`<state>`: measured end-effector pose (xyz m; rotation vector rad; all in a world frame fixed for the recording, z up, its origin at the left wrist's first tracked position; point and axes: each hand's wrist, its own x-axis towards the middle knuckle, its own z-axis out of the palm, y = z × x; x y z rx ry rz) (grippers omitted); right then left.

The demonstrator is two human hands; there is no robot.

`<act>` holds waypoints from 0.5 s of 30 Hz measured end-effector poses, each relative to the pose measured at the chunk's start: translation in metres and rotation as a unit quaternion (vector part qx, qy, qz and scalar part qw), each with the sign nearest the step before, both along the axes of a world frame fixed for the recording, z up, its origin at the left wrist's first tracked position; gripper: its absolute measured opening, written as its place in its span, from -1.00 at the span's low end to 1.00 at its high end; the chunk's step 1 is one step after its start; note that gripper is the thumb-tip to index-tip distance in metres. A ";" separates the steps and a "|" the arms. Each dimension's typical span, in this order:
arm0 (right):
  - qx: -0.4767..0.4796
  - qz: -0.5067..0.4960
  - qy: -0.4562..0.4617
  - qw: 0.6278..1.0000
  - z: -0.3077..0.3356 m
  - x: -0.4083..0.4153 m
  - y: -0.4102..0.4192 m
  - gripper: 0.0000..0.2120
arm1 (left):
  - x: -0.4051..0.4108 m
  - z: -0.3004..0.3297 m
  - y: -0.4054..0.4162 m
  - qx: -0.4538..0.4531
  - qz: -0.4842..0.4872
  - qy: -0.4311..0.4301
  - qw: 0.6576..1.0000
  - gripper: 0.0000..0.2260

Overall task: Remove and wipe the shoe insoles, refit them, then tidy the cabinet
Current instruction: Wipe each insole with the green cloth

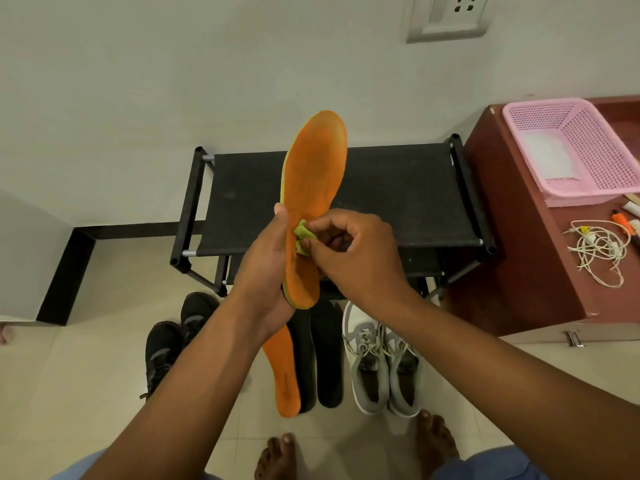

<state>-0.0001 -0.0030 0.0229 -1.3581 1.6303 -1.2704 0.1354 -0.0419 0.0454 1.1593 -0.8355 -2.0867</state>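
Right now the left hand (268, 261) grips an orange insole (313, 199) around its narrow waist, thumb on the far edge, holding it upright with the toe end pointing away so its top face is turned toward the right hand (349, 252). That hand pinches a small bunched green cloth (302, 239) against the insole's middle, which looks like wiping under way; the firm hold on the waist likely keeps the soft insole from bending under the rubbing.

Just below the grip, on the floor, lie a second orange insole (282, 372) and two black insoles (320, 358) side by side, seemingly waiting their turn. Grey shoes (381, 362) stand right of them, black shoes (173, 341) to the left.

Behind the grip stands a black shoe rack (398, 195). Further right, a pink basket (575, 147) sits on a brown cabinet (512, 237); something white shows inside it, though I cannot tell what.
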 end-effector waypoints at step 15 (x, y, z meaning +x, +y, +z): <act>-0.064 -0.094 0.157 0.981 0.010 -0.011 -0.001 -0.94 | -0.012 0.002 0.017 -0.003 -0.047 0.015 0.999 -0.45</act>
